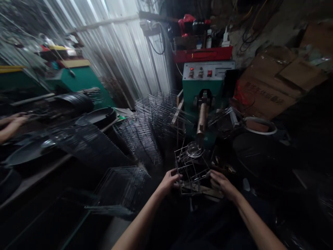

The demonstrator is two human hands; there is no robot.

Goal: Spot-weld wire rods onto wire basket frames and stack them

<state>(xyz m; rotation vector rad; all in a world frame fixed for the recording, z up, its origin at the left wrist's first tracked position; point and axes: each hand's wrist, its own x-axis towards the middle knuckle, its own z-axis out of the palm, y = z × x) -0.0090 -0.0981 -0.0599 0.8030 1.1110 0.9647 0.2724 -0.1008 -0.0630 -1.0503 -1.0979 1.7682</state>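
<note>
Between my two hands is a wire rack (191, 170), an open frame of thin metal rods with a round wire ring (194, 150) at its far end. My left hand (170, 180) grips its left side, with thumb and fingers closed on the rods. On the opposite side my right hand (221, 182) has its fingers closed at the frame's right edge. The ring end lies right under the copper-coloured electrode arm (202, 119) of a green welding machine (191, 92); whether they touch, I cannot tell. A red light glows on the machine's panel (208, 71).
Stacked wire panels (140, 139) stand left of the machine, and more wire frames (122, 187) lie lower down. Cardboard boxes (275, 83) lean at the right, near a round rim (260, 125). Another person's hand (14, 125) shows at the far left by a second green machine (78, 81).
</note>
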